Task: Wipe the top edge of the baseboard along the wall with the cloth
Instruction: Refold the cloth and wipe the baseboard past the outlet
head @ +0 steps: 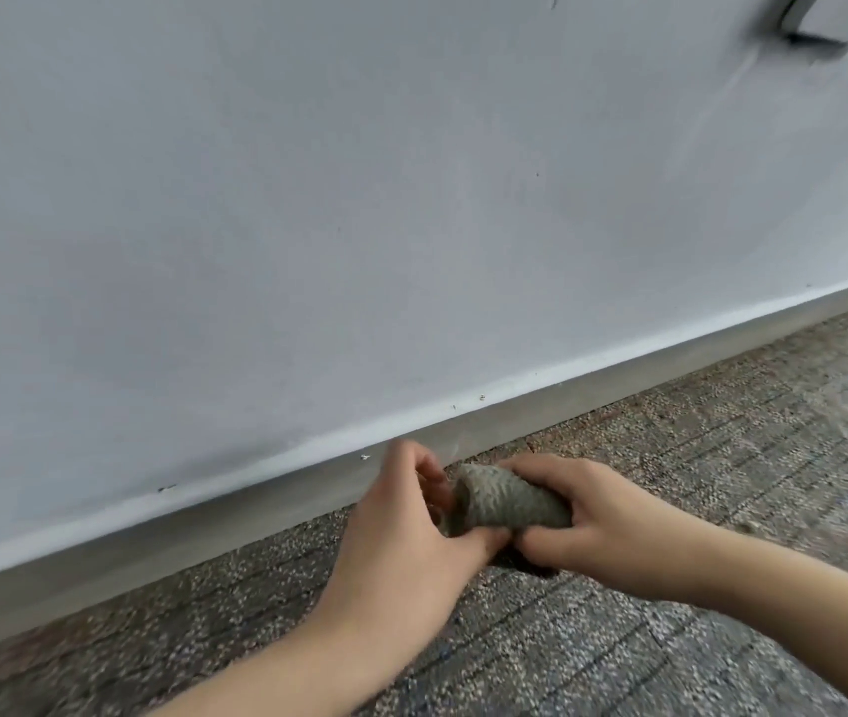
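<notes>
STATE: I see my left hand (406, 514) and right hand (587, 514) both gripping the rolled grey cloth (504, 501), low before the baseboard (266, 504), below its top edge | RISK: I judge the roll may slacken if one hand lets go, or ride the face and miss the ledge's specks.

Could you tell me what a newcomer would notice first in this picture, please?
The left hand and right hand grip a rolled grey cloth at lower centre, over the carpet, close to the baseboard. A pale wall fills the upper frame, with small specks on the baseboard's top edge.
</notes>
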